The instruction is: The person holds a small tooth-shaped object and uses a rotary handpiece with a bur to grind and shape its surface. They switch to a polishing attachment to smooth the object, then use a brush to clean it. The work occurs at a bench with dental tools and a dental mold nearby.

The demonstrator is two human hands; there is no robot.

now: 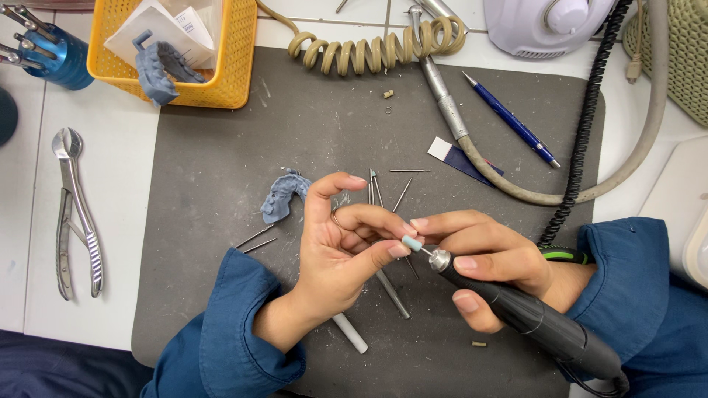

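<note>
Gripping: right hand (490,258) wraps the black rotary handpiece (531,320), fingers closed round its barrel; tool body runs toward 4 o'clock.
Bur tip: small pale blue polishing point (411,243) sits in the silver chuck, at centre frame.
Left hand: left hand (346,247) pinches the polishing point between thumb and fingertips; index finger raised and curled.
Under hands: white rod (350,333) and a metal shaft (392,293) lie on the grey mat (221,221), partly hidden.
Mat, 12 o'clock of hands: several loose thin burs (402,195).
Mat, 10 o'clock: blue-grey dental cast piece (282,195), two burs just beside it.
Mat, 1 o'clock: silver handpiece on a beige hose (446,103), blue pen (511,119).
Far left, 9 o'clock: steel pliers (74,214) on the white bench.
Far, 11 o'clock: yellow basket (225,70) holding another blue cast and papers.
</note>
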